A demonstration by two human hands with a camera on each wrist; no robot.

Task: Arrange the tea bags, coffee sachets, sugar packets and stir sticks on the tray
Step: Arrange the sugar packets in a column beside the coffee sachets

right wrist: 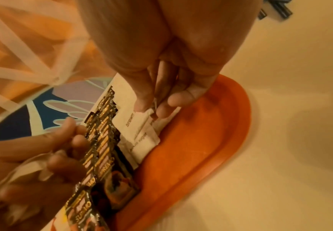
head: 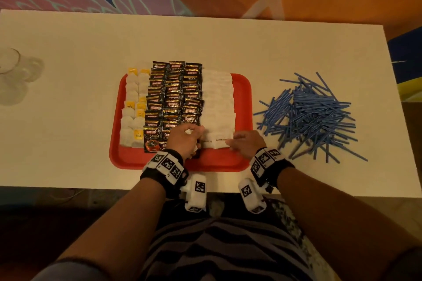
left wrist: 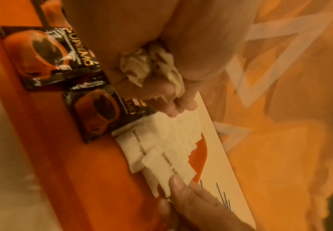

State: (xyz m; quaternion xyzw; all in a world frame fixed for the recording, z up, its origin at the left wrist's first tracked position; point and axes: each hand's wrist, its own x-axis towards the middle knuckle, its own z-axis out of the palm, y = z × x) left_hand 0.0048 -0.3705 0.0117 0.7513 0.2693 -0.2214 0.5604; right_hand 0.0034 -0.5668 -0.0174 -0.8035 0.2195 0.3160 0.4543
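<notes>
A red tray (head: 242,98) holds a column of tea bags (head: 133,107) on the left, black coffee sachets (head: 175,93) in the middle, and a row of white sugar packets (head: 218,98) on the right. Blue stir sticks (head: 312,114) lie piled on the table to the right of the tray. My left hand (head: 196,138) grips a wad of crumpled white paper (left wrist: 152,67), and its fingertips touch the near end of the sugar row. With thumb and fingers, my right hand (head: 233,142) pinches the right edge of the nearest brown sugar packet (right wrist: 142,125).
The white table (head: 68,121) runs wide to the left of the tray. Clear glasses (head: 13,75) stand at its far left edge. The stir stick pile reaches close to the tray's right rim. The table's near edge is just behind my wrists.
</notes>
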